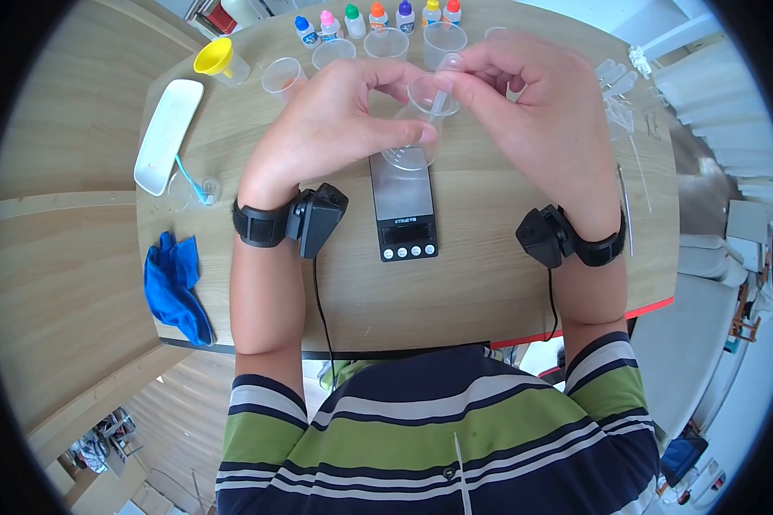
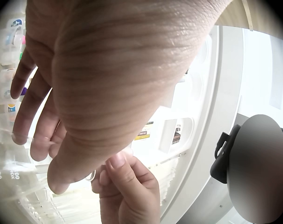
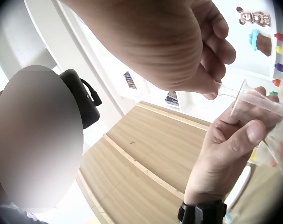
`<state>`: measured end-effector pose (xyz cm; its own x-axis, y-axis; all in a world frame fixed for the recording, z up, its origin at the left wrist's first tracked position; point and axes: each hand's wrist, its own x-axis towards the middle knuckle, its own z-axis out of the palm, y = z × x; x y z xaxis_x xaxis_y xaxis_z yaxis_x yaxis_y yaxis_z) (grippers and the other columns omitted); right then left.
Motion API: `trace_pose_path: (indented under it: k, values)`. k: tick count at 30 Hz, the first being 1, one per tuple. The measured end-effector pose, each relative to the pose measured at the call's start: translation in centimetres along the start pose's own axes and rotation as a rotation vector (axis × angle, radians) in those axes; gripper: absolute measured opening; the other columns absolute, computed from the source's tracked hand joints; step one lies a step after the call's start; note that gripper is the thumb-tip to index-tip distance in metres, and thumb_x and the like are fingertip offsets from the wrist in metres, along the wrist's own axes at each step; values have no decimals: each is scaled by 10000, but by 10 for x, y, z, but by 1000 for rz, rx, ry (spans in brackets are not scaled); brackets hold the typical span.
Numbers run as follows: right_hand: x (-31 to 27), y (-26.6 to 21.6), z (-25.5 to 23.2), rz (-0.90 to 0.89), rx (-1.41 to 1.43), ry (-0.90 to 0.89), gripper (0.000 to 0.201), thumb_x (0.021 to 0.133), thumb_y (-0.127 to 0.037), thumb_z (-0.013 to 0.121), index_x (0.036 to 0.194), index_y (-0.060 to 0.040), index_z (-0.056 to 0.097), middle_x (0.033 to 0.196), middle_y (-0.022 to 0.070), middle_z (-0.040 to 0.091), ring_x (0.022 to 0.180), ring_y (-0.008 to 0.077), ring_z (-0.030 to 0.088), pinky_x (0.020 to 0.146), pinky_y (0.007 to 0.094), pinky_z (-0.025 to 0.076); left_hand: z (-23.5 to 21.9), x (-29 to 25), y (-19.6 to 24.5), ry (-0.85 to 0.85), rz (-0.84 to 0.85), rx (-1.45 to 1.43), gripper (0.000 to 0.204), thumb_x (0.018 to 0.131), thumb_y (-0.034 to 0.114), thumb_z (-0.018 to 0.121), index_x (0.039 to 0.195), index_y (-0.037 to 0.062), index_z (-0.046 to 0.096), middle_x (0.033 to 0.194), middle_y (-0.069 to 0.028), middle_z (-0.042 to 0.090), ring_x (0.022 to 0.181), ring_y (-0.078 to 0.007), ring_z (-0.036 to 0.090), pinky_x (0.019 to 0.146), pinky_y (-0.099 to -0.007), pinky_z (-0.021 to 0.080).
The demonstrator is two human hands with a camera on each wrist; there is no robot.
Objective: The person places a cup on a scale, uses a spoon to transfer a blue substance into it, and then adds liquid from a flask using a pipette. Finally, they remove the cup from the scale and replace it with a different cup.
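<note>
My left hand (image 1: 335, 120) grips a clear plastic cup (image 1: 414, 157) with thumb and fingers, above a black scale (image 1: 404, 206). My right hand (image 1: 537, 107) pinches the upper end of a clear dropper (image 1: 439, 101) between thumb and finger, its lower part inside the cup. In the right wrist view the dropper's pale end (image 3: 227, 91) leaves the right fingers and enters the cup (image 3: 260, 102), which the left hand (image 3: 223, 158) holds. In the left wrist view the left hand (image 2: 113, 79) covers much of the picture, with printed marks on the cup (image 2: 6, 170) beside it.
Several small bottles (image 1: 355, 22) with coloured caps line the back, with clear cups (image 1: 386, 45) before them. At the left are a yellow cup (image 1: 214, 57), a white tray (image 1: 167, 137) and a blue cloth (image 1: 173, 287). Clear droppers (image 1: 617, 81) and a thin metal rod (image 1: 627, 210) lie right.
</note>
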<state>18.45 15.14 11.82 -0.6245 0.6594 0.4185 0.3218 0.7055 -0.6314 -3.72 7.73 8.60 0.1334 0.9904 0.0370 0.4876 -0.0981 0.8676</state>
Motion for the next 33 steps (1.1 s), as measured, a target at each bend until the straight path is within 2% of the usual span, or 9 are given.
trace_pose_path:
  k: [5,7,8,10,20,22,33]
  values:
    - [1,3,3,1,-2,-6,97,940,-63,808,1006,8,810,857,26,745,725,97,616,670,262,499,0,0,-1,4,20,1,427,864,147,926,1235,-3,779,1133,-41,775,1104,-148,675,1030,-342,522]
    - [3,5,7,-41,52,89,127,878,-159,796,912,-43,832,681,117,705,616,281,674,601,378,510,0,0,0,5,7,-4,432,862,143,926,1240,-5,779,1132,-43,778,1101,-147,678,1028,-341,524]
    - [2,4,5,-41,52,89,127,878,-159,796,912,-43,832,681,117,705,616,281,674,601,378,510,0,0,0,5,7,-4,432,862,143,926,1240,-5,779,1132,-43,778,1101,-147,678,1028,-341,524]
    - [1,2,0,10,-20,-12,100,941,-62,808,1013,6,814,866,25,756,730,94,625,673,261,507,0,0,0,0,14,-11,434,862,139,926,1244,-5,779,1132,-46,779,1098,-145,679,1022,-340,527]
    - [1,1,2,22,-8,-13,108,942,-66,805,1017,12,807,857,30,745,728,95,622,672,261,504,0,0,0,6,-13,-3,437,863,140,927,1246,-7,777,1134,-41,778,1099,-142,676,1018,-336,529]
    - [2,3,5,-8,44,65,152,892,-198,819,915,-49,836,674,109,701,595,257,660,587,363,493,0,-1,1,10,-19,2,438,863,142,928,1246,-6,777,1137,-39,776,1101,-142,675,1020,-337,528]
    - [3,2,7,6,65,72,157,891,-206,830,930,-55,843,680,110,705,598,243,663,585,359,490,-1,-1,-1,7,-8,9,431,869,143,926,1244,-5,775,1143,-37,774,1106,-142,671,1028,-338,523]
